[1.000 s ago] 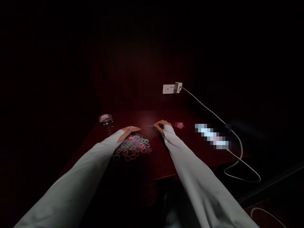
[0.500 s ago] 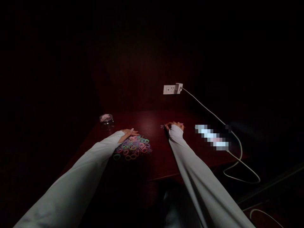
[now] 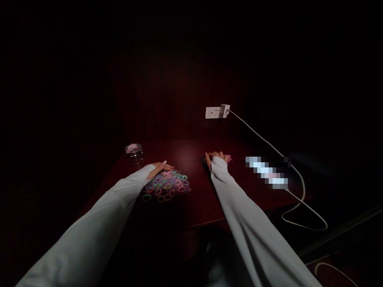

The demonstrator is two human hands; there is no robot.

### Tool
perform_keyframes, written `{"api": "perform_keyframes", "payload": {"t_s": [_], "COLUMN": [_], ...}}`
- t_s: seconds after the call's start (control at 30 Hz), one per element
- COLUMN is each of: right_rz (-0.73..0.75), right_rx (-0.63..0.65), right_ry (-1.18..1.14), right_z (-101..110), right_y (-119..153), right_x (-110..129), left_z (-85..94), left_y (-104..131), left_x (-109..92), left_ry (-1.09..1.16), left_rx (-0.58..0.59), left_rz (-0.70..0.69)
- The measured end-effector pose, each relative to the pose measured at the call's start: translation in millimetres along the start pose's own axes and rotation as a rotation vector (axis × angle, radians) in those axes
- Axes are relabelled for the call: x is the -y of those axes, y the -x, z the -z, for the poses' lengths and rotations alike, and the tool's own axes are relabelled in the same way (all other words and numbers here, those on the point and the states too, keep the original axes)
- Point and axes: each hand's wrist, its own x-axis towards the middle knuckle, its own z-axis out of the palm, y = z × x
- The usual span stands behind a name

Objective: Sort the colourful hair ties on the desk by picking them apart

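Observation:
A pile of small coloured elastic bands and rings (image 3: 169,185) lies on the dark red table (image 3: 194,207), left of centre. My left hand (image 3: 160,167) rests at the pile's back left edge, palm down with its fingers stretched out to the right. Further right, my right hand (image 3: 216,156) is low over the table with bent fingers; what is under them is hidden. A few pink bands (image 3: 229,158) show just beyond its right side.
A clear round jar with a pink-patterned lid (image 3: 133,149) stands at the back left. At the right lies a pixelated bright device (image 3: 266,171), with a white cable running to a charger (image 3: 225,111) in the wall socket (image 3: 212,113).
My right hand has shifted slightly left, covering the small bands that showed at its left; pink bands now show at its right. My left hand has barely moved.

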Motion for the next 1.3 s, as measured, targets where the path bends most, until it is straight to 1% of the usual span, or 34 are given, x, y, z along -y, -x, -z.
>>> {"api": "perform_keyframes", "payload": {"t_s": [0.13,0.23,0.33,0.5,0.63,0.7,0.83,0.93,1.1,1.3], "right_rz": [0.076,0.129,0.186,0.300,0.330,0.334,0.293,0.287,0.388,0.438], "right_rx": [-0.037,0.017,0.071,0.119,0.163,0.192,0.207,0.213,0.251,0.270], "right_ry": [-0.026,-0.025,-0.052,-0.108,-0.191,-0.237,-0.335,-0.416,-0.472,-0.431], "right_z": [-3,-3,-3,-1,3,4,1,-2,-2,-5], "right_y": [0,0,0,5,11,13,14,16,23,22], "right_x": [5,8,10,18,30,35,40,42,47,46], "left_z": [-1.6,-3.1,-4.1,-5.7,-7.3,-7.5,-6.8,-7.3,-10.2,-13.3], "left_y": [2,1,0,-2,-2,-2,-3,-4,-3,-3], "left_x": [-3,-2,1,6,9,9,1,-12,-25,-28], "left_ry": [0.011,0.021,0.011,-0.005,0.024,0.026,-0.045,-0.148,-0.199,-0.187], "left_rx": [0.007,0.008,0.016,0.011,0.018,0.002,-0.046,-0.044,-0.003,0.024], "left_rz": [0.034,0.056,0.038,0.022,0.037,0.027,-0.046,-0.104,-0.174,-0.167]}}
